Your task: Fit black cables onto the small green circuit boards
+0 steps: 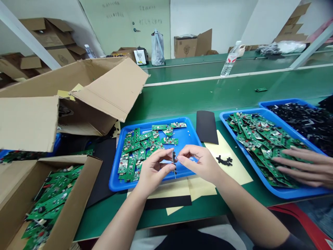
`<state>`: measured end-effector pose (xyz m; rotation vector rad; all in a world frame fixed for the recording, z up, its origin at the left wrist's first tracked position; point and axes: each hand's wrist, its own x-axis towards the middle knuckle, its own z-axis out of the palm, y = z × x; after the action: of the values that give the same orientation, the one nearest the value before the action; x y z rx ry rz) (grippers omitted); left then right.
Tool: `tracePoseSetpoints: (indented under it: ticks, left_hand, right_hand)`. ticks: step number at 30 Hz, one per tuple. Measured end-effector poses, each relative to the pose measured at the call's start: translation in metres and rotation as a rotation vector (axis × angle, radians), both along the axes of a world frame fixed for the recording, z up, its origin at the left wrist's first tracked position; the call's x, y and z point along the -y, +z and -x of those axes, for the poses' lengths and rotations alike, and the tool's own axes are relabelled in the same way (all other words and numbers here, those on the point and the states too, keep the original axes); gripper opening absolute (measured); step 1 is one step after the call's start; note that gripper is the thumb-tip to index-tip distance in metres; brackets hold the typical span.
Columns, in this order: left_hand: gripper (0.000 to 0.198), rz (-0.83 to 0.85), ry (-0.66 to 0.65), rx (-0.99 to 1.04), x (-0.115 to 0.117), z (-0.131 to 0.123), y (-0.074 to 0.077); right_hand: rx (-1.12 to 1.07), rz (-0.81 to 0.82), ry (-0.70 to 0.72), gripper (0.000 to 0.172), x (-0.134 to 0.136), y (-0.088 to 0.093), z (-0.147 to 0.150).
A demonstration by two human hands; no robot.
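Observation:
My left hand (pixel 157 167) pinches a small circuit board (pixel 173 160), turned edge-on to me, over the front of a blue tray (pixel 194 137). Dark parts stick out from the board's right face. Close against that side, my right hand (pixel 199 160) has its thumb and forefinger pressed together; whatever is between them is too small to make out. Many green circuit boards (pixel 142 146) lie in the left and back of the tray. To the right, a little pile of black pieces (pixel 224 160) rests on yellowish paper (pixel 238 170).
A co-worker's hand (pixel 304 165) reaches over a second blue tray (pixel 279 194) of boards at right. Behind it stands a tray of black parts (pixel 299 118). Cardboard boxes (pixel 109 90) crowd the left, one holding boards. A water bottle (pixel 231 59) stands on the back ledge.

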<state>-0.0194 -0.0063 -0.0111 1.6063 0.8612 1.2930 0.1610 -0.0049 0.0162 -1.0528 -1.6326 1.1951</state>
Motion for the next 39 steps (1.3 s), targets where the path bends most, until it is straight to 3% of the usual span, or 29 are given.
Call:
tracePoseSetpoints:
  ticks: [6,15,22,27,34,39]
  left_hand:
    - [0.032,0.012,0.018,-0.019,0.0018,-0.0015,-0.0016]
    - [0.032,0.040,-0.014,-0.009,0.0013,-0.0022,0.0020]
    - [0.031,0.195,-0.027,0.044,0.0025,-0.0043,0.0031]
    - [0.032,0.282,0.045,0.029,0.0034,-0.0068,0.0049]
    - [0.030,0.280,-0.019,0.035,0.0035,-0.0057,0.0059]
    - [0.029,0.332,-0.032,0.080,0.0032,-0.0050,0.0065]
  right_hand:
    - [-0.200,0.292,0.085,0.019,-0.0030,-0.0030,0.0025]
    - [-0.314,0.414,0.157,0.017,-0.0054,0.0002,0.0046]
    - [-0.182,0.191,0.046,0.010,-0.0014,-0.0009,0.0041]
    - [-0.101,0.107,-0.007,0.009,-0.0016,-0.0015,0.0051]
    - [-0.037,0.065,0.016,0.010,-0.0029,-0.0033,0.0018]
    - [0.038,-0.082,-0.001,0.011,-0.0024,-0.0028,0.0026]
